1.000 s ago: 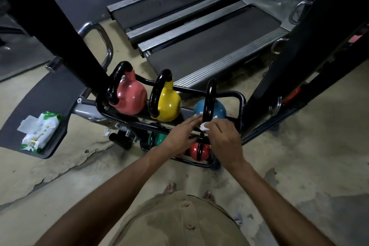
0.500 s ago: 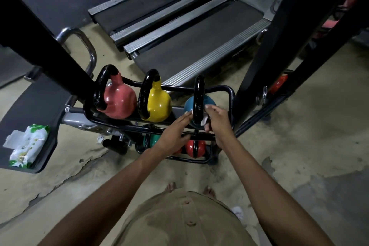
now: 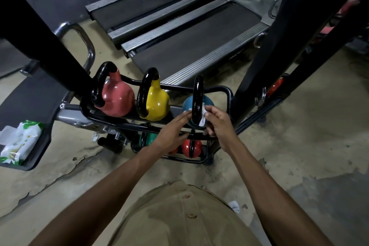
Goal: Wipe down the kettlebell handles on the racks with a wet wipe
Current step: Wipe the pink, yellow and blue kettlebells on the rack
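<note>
Against the blue kettlebell's handle [image 3: 198,98], right hand [image 3: 219,124] pinches a wipe [image 3: 203,115].

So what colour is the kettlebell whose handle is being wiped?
Blue kettlebell, black handle, clearest in the head view.

A bare concrete floor [image 3: 299,146] is spreading out here, its pale coating peeling along a ragged edge at the left and giving way to a darker grey patch [image 3: 329,195] at the right. Two treadmills are lying side by side beyond, the nearer deck [image 3: 199,46] and the farther deck [image 3: 147,4], their ribbed side rails catching the dim light. A thick black post [image 3: 40,36] is slanting across the left, and another black upright [image 3: 279,46], carrying steel hooks, is rising at the right. A chrome tube [image 3: 90,50] is curving behind a dark padded bench [image 3: 30,96].
</note>
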`<move>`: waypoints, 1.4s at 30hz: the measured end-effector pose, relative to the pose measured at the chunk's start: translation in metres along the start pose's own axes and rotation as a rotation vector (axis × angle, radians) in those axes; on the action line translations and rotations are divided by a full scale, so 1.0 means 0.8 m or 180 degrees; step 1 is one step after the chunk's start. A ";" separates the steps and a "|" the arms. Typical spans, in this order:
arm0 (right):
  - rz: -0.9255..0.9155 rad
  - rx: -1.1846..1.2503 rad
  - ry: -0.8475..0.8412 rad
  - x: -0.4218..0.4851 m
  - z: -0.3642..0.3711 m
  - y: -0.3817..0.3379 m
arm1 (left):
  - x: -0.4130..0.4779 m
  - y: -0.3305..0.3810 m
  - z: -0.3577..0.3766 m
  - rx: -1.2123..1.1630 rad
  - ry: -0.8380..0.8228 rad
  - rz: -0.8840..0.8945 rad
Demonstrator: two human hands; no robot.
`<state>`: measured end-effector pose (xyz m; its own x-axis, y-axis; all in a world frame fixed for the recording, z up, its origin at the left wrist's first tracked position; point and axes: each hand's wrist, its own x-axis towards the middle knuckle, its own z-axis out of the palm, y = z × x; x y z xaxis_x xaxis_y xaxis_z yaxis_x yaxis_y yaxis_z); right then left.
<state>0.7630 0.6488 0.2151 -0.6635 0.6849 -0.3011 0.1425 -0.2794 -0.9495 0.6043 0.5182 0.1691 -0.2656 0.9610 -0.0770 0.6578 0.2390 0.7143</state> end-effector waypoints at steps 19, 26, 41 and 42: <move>-0.3414 -0.6254 -0.0872 0.036 0.030 -0.062 | 0.002 0.004 0.001 -0.0141 0.0013 0.0005; -0.2816 -0.6817 -0.1705 0.041 0.060 -0.082 | 0.001 0.005 -0.002 -0.0244 0.0064 0.0029; -0.2587 -0.2883 0.0839 -0.023 0.015 0.014 | -0.002 0.006 -0.017 -0.0245 -0.0217 0.0064; -0.2026 -0.2407 0.1089 -0.025 0.025 0.014 | -0.002 0.006 -0.017 -0.0240 -0.0240 0.0070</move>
<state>0.7629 0.6182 0.2121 -0.5506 0.7448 0.3770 0.3403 0.6127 -0.7133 0.5983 0.5162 0.1822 -0.1961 0.9743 -0.1107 0.6072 0.2093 0.7665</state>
